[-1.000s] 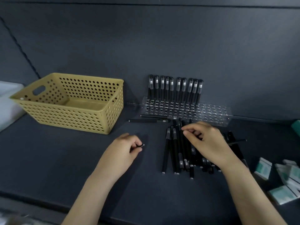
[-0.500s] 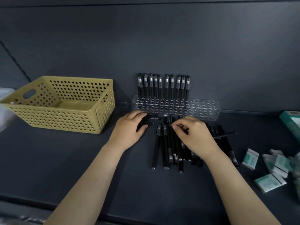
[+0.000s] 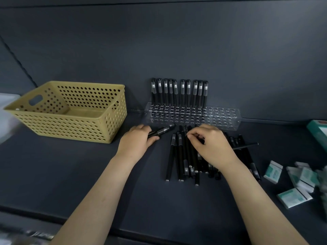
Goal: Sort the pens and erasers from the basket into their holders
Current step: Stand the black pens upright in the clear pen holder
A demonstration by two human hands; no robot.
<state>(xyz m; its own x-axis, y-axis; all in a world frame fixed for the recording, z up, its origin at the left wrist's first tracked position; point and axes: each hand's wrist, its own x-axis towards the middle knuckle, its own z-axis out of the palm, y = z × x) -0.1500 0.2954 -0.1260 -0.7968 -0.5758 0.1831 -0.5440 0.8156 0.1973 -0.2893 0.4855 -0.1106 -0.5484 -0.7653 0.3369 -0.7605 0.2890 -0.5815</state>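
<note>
A pile of black pens (image 3: 184, 154) lies on the dark table in front of a clear plastic pen holder (image 3: 224, 117). Several pens (image 3: 178, 91) stand upright in the holder's left half. My left hand (image 3: 136, 142) grips a black pen (image 3: 163, 130) that points toward the holder. My right hand (image 3: 212, 145) rests on the pile, its fingertips pinching a pen there. The yellow perforated basket (image 3: 70, 124) stands at the left and looks empty. Green and white erasers (image 3: 293, 197) lie at the right.
A green box (image 3: 318, 131) sits at the right edge, behind the erasers. A white object (image 3: 7, 121) lies left of the basket, partly out of view. The table's front edge (image 3: 53, 216) runs below my forearms. A dark wall rises right behind the holder.
My left hand moved from open table up and right to the pens by the holder and took hold of one. My right hand stayed on the pile.
</note>
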